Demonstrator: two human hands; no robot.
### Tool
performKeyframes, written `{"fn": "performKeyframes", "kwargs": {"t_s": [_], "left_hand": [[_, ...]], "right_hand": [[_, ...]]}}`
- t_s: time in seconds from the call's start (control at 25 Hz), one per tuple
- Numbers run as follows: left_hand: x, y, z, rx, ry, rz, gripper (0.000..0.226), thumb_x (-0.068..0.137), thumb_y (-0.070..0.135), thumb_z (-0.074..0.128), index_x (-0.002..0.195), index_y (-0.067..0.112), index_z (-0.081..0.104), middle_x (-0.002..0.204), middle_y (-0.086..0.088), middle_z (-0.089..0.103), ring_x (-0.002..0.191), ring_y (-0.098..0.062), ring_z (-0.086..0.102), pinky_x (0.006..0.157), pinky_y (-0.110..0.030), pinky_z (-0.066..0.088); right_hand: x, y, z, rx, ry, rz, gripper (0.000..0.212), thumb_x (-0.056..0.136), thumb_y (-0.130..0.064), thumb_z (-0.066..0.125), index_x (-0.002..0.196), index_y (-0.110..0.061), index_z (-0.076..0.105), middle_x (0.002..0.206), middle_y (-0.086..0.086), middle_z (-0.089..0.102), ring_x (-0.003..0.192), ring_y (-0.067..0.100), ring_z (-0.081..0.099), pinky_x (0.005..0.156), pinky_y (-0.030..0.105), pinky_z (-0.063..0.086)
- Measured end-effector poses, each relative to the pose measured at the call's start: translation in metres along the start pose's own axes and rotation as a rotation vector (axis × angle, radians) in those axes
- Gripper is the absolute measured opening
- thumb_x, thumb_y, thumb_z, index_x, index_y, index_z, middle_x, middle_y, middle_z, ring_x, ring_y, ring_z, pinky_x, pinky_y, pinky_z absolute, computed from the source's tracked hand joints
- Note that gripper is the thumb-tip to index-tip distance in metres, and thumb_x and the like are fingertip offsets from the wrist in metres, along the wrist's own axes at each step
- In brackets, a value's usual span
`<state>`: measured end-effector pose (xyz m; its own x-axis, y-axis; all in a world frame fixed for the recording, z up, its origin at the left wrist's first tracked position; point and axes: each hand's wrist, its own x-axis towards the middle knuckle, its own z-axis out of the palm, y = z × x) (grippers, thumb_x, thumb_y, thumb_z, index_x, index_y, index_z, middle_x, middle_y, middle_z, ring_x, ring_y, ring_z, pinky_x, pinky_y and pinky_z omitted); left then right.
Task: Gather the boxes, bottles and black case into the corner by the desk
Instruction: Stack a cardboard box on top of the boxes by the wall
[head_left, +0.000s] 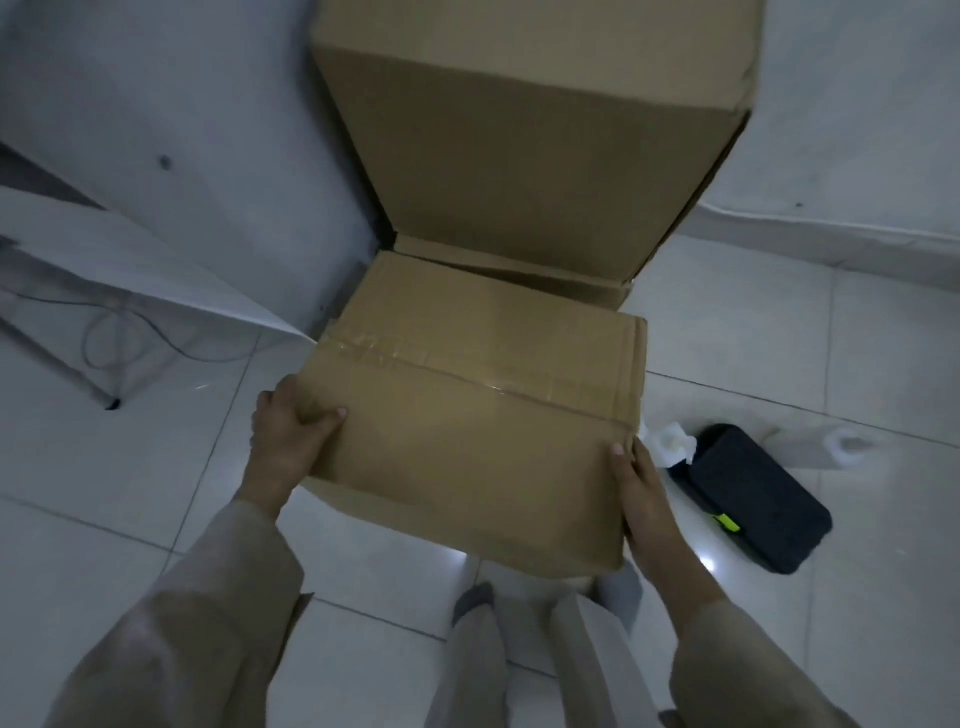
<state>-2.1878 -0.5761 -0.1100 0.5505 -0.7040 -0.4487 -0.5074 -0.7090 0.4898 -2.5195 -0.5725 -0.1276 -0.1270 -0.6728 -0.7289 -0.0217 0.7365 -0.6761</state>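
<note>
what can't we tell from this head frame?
- Fingers of both hands, left and right: hidden beside the taped box.
- Tall box: top cut off by the frame edge.
- White items beside the black case: blurred, part hidden by the box.

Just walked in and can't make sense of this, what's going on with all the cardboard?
A person is holding a taped cardboard box with both hands, the left hand gripping its left edge and the right hand on its right edge. A taller box already stands in the corner, beside the desk. The black case and a white bottle lie on the floor to the right, not yet moved.
</note>
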Motion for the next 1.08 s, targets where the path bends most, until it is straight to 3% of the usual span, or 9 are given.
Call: {"fn": "performKeyframes", "kwargs": {"t_s": [0.2,0.36,0.48,0.64,0.76,0.92,1.08], "left_hand": [[-0.086,0.054,-0.088,-0.102,0.051,0.096,0.063,0.082,0.026,0.066,0.137,0.014,0.039,0.132,-0.017,0.046,0.123,-0.034,0.045,0.100,-0.040,0.038],[-0.161,0.099,-0.163,-0.225,0.123,0.173,0.061,0.079,0.034,0.069,0.133,0.018,0.046,0.131,-0.011,0.053,0.120,-0.029,0.050,0.099,-0.041,0.043],[-0.212,0.140,-0.208,-0.303,0.209,0.205,0.069,0.081,0.031,0.068,0.140,0.012,0.038,0.143,-0.010,0.045,0.130,-0.027,0.043,0.107,-0.042,0.037],[-0.258,0.194,-0.248,-0.337,0.318,0.304,0.066,0.084,0.026,0.065,0.141,0.010,0.036,0.141,-0.012,0.043,0.129,-0.028,0.041,0.104,-0.040,0.036],[-0.271,0.234,-0.264,-0.360,0.362,0.367,0.067,0.084,0.027,0.064,0.142,0.011,0.035,0.141,-0.012,0.043,0.129,-0.029,0.041,0.104,-0.043,0.036],[-0.265,0.280,-0.269,-0.311,0.286,0.429,0.069,0.086,0.029,0.061,0.145,0.015,0.027,0.146,-0.010,0.035,0.133,-0.030,0.036,0.106,-0.044,0.035],[-0.231,0.302,-0.260,-0.269,0.145,0.444,0.067,0.088,0.028,0.058,0.145,0.018,0.025,0.150,-0.011,0.025,0.135,-0.031,0.032,0.108,-0.041,0.032]], "right_hand": [[-0.088,-0.088,-0.034,-0.002,-0.014,-0.113,0.049,0.093,-0.039,0.044,0.141,-0.032,0.032,0.126,-0.007,0.046,0.111,0.018,0.047,0.092,0.037,0.040],[-0.166,-0.161,-0.062,-0.012,-0.085,-0.247,0.054,0.090,-0.037,0.051,0.140,-0.033,0.031,0.125,-0.006,0.048,0.106,0.018,0.052,0.085,0.036,0.043],[-0.223,-0.207,-0.084,-0.034,-0.089,-0.373,0.055,0.089,-0.036,0.051,0.140,-0.032,0.030,0.123,-0.006,0.047,0.103,0.019,0.052,0.075,0.031,0.045],[-0.270,-0.263,-0.120,-0.037,-0.061,-0.514,0.057,0.088,-0.036,0.053,0.141,-0.033,0.031,0.125,-0.004,0.046,0.107,0.020,0.049,0.088,0.038,0.044],[-0.283,-0.303,-0.140,-0.006,-0.067,-0.605,0.056,0.090,-0.031,0.053,0.141,-0.030,0.031,0.123,-0.002,0.046,0.103,0.021,0.048,0.084,0.037,0.041],[-0.273,-0.346,-0.155,0.011,-0.059,-0.694,0.057,0.090,-0.029,0.053,0.142,-0.024,0.031,0.138,0.007,0.046,0.106,0.024,0.050,0.084,0.038,0.045],[-0.239,-0.379,-0.158,-0.025,-0.072,-0.702,0.054,0.092,-0.034,0.050,0.142,-0.026,0.032,0.139,0.007,0.047,0.111,0.025,0.053,0.087,0.039,0.047]]}}
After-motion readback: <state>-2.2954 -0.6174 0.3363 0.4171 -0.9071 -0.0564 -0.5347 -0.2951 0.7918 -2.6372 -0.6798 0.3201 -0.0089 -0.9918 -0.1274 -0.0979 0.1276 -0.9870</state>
